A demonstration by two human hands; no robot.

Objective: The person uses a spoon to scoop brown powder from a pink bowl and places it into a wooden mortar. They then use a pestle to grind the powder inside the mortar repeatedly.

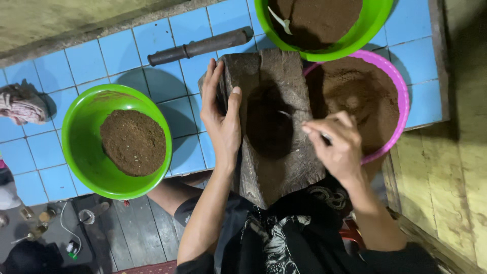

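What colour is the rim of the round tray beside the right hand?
Pink-purple; the tray's rim shows best in the head view, near the right hand.

The counter (127, 48) is tiled pale blue with light grout lines. Two bright green bowls (81, 137) (365, 30) and a pink bowl (401, 96) each hold dark brown powder (133, 143). The wooden mortar block (276, 76) is dark grey-brown with streaky grain. The pestle (200, 46) is near black. A crumpled cloth (21, 104) is pinkish and white. The person's shirt (284, 233) is black with a white swirling print.
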